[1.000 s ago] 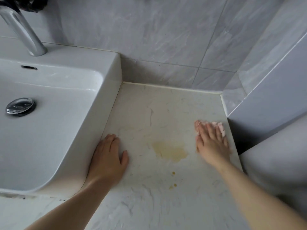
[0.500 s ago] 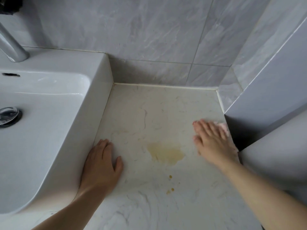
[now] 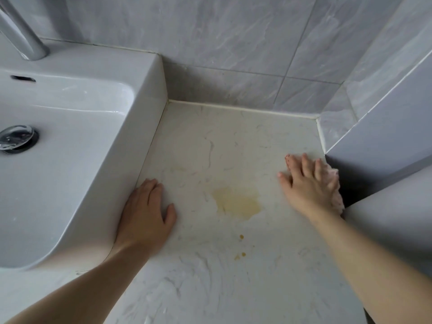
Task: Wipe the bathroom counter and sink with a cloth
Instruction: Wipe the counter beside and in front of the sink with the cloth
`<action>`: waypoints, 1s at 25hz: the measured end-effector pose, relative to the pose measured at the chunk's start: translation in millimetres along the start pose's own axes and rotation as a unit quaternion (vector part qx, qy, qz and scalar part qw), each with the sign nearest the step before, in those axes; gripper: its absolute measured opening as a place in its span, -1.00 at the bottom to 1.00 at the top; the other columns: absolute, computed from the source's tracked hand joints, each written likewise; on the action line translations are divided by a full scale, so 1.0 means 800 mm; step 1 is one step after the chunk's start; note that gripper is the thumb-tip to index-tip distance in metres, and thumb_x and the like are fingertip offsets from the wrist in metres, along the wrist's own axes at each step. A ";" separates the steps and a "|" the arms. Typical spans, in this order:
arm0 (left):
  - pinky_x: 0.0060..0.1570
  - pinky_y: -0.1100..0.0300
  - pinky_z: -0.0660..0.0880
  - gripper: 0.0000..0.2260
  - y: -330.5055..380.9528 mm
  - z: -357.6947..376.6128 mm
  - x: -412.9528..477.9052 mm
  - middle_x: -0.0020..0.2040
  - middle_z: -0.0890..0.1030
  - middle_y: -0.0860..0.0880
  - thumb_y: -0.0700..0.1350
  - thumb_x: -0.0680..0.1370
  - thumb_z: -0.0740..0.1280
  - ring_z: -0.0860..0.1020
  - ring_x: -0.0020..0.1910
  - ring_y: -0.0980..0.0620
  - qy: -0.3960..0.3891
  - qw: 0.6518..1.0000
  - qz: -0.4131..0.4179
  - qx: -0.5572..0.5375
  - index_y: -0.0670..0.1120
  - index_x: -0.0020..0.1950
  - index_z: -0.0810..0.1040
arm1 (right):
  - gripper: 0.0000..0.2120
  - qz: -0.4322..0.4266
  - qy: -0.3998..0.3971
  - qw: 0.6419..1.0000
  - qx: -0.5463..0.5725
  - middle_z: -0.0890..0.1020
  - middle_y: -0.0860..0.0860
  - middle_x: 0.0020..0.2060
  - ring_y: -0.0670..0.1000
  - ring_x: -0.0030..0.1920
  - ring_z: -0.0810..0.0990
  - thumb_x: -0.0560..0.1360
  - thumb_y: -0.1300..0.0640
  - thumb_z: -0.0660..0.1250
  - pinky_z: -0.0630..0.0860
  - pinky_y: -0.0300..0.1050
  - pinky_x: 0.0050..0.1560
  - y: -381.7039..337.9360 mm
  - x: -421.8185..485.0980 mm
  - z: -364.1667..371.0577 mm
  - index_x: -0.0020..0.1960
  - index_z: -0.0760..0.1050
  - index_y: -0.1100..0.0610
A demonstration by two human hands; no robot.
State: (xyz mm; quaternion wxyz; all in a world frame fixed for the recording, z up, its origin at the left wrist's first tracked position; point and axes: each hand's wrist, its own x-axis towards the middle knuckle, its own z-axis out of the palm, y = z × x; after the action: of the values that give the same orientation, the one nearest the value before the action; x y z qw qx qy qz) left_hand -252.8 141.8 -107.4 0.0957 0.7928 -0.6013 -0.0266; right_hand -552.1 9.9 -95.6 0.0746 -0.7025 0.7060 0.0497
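Note:
The pale marbled counter (image 3: 210, 155) lies between a white sink (image 3: 70, 183) on the left and a grey wall corner on the right. A yellowish stain (image 3: 237, 202) marks its middle, with small brown spots (image 3: 240, 246) nearer me. My right hand (image 3: 306, 188) lies flat with straight fingers on a pink cloth (image 3: 335, 185), pressing it onto the counter by the right edge; only the cloth's fringe shows beside the hand. My left hand (image 3: 146, 213) rests flat on the counter against the sink's side.
A chrome tap (image 3: 21, 36) rises at the sink's back left, and a chrome drain plug (image 3: 16, 137) sits in the basin. Grey tiled walls (image 3: 233, 43) close the back. A grey ledge (image 3: 385, 141) and a rounded white surface (image 3: 392, 223) bound the right.
My right hand with the cloth has stayed near the right edge, shifting slightly toward it. The view has swung, so more of the sink shows again. The left hand has not moved.

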 end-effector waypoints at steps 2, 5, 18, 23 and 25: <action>0.36 0.06 0.16 -0.34 0.001 -0.002 -0.001 0.32 0.44 -0.22 0.14 0.43 -0.04 0.36 0.34 -0.16 -0.006 1.000 0.002 0.002 -0.28 0.30 0.43 | -0.43 0.007 0.003 1.000 0.009 -0.06 -0.05 0.55 0.12 0.53 -0.15 0.55 -0.26 -0.15 -0.20 0.39 0.39 -0.015 0.005 -0.001 0.53 -0.07 -0.15; 0.36 0.10 0.13 -0.33 0.000 -0.002 -0.001 0.34 0.43 -0.21 0.15 0.43 -0.05 0.35 0.35 -0.15 -0.006 1.000 0.000 0.000 -0.27 0.31 0.42 | -0.43 -0.129 0.056 0.990 -0.011 0.33 0.02 0.45 0.17 0.44 0.26 0.51 -0.22 -0.09 0.06 0.41 0.36 -0.027 -0.084 0.027 0.44 0.28 -0.07; 0.40 0.10 0.10 -0.29 0.001 -0.003 0.000 0.38 0.39 -0.18 0.17 0.41 -0.10 0.30 0.39 -0.11 0.001 1.000 0.008 -0.008 -0.25 0.35 0.38 | -0.34 -0.190 0.069 0.978 -0.051 0.39 0.09 0.40 0.20 0.38 0.37 0.51 -0.32 -0.19 0.04 0.27 0.37 -0.026 -0.104 0.034 0.41 0.30 0.00; 0.38 0.06 0.14 -0.32 0.001 0.001 -0.001 0.36 0.41 -0.21 0.14 0.43 -0.09 0.33 0.37 -0.14 -0.008 1.000 0.008 0.006 -0.27 0.33 0.40 | -0.35 -0.003 0.023 1.000 0.011 -0.02 0.01 0.54 0.10 0.53 -0.10 0.52 -0.31 -0.16 -0.21 0.24 0.45 -0.042 -0.019 0.008 0.53 -0.02 -0.06; 0.35 -0.01 0.21 -0.37 -0.002 0.004 0.000 0.32 0.44 -0.25 0.10 0.46 -0.05 0.39 0.33 -0.19 -0.029 0.999 0.020 0.022 -0.30 0.31 0.41 | -0.32 -0.081 0.060 0.995 0.003 0.19 0.07 0.50 0.15 0.50 0.11 0.48 -0.33 -0.19 -0.11 0.22 0.44 -0.066 -0.061 0.025 0.50 0.15 -0.03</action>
State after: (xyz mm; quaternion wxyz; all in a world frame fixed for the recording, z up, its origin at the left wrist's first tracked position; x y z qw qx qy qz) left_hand -252.2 141.7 -111.2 0.0610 0.7815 -0.6199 -0.0341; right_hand -498.4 61.3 -105.2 0.0373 -0.7588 0.6503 -0.0008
